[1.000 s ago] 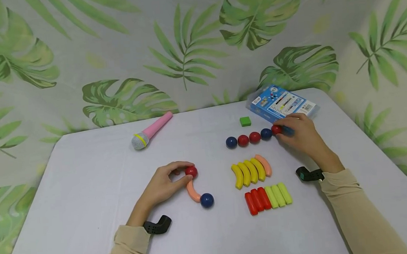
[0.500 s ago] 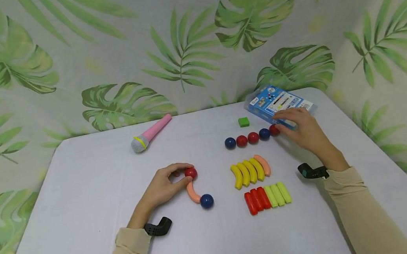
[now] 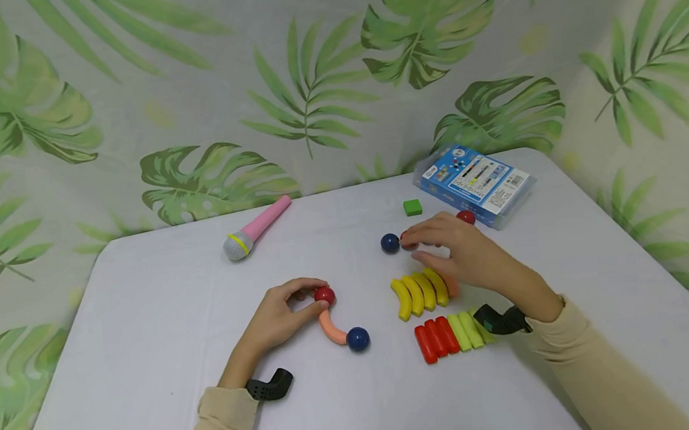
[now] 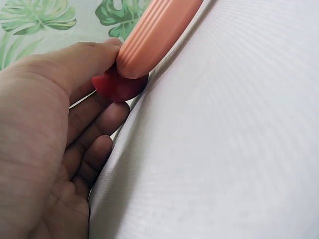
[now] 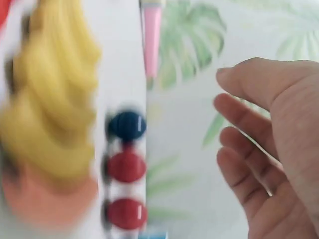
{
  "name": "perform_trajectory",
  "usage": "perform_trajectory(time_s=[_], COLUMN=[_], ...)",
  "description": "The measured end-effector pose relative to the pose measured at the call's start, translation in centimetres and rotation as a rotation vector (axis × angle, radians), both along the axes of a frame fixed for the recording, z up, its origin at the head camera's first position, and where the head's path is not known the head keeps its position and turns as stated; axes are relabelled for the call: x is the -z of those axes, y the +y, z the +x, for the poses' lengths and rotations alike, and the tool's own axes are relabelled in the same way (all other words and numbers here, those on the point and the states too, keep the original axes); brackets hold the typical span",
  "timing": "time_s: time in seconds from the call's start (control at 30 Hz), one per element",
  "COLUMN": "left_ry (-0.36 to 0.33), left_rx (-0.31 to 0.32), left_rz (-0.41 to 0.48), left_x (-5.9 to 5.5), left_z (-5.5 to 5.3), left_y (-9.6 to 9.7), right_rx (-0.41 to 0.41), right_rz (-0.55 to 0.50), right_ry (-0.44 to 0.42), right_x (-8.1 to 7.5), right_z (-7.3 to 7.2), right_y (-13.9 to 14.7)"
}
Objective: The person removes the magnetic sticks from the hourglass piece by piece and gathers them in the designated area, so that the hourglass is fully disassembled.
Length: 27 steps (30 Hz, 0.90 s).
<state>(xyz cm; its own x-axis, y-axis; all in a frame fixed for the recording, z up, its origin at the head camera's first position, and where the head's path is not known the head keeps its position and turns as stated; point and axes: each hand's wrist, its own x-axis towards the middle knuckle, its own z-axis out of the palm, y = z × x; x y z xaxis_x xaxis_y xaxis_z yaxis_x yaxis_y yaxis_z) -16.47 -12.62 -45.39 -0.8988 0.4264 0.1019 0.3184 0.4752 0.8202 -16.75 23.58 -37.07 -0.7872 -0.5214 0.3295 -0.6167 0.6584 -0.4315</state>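
My left hand [image 3: 282,312] pinches a red ball [image 3: 325,296] between thumb and fingers. In the left wrist view an orange curved stick [image 4: 159,37] meets this ball; its other end meets a dark blue ball [image 3: 358,339]. My right hand [image 3: 463,246] hovers over a row of balls and hides several of them. Its fingers are apart with nothing between them in the right wrist view. A blue ball [image 3: 390,243] shows at the row's left end, a red ball [image 3: 466,217] at its right.
Below the row lie yellow curved sticks [image 3: 426,292], then red sticks [image 3: 436,339] and lime green sticks [image 3: 465,330]. A blue box [image 3: 477,182] and a green block [image 3: 413,207] sit at the back, a pink toy microphone [image 3: 258,228] at the back left.
My right hand has left the red ball at the row's right end and moved left over the other balls. The blue ball on the orange stick has swung slightly right.
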Motion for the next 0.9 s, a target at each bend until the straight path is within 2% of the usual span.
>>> perform_trajectory(time_s=[0.2, 0.4, 0.47, 0.57, 0.8, 0.9], left_ry=[0.008, -0.004, -0.007, 0.002, 0.032, 0.035], left_rx=[0.005, 0.022, 0.027, 0.031, 0.036, 0.028], left_rz=[-0.003, -0.005, -0.001, 0.006, 0.015, 0.010], left_x=[0.0, 0.0, 0.0, 0.0, 0.0, 0.1], left_z=[0.0, 0.0, 0.0, -0.1, 0.0, 0.0], left_y=[0.0, -0.1, -0.1, -0.1, -0.1, 0.0], right_rx=[-0.145, -0.324, -0.357, -0.368, -0.309, -0.314], right_rz=[0.121, 0.171, 0.192, 0.224, 0.275, 0.324], right_ry=[-0.100, -0.206, -0.246, -0.280, -0.247, -0.286], right_x=[-0.3, 0.7, 1.1, 1.5, 1.8, 1.9], right_z=[2.7, 5.5, 6.2, 6.9, 7.2, 7.3], right_y=[-4.0, -7.1, -7.8, -8.6, -8.9, -9.0])
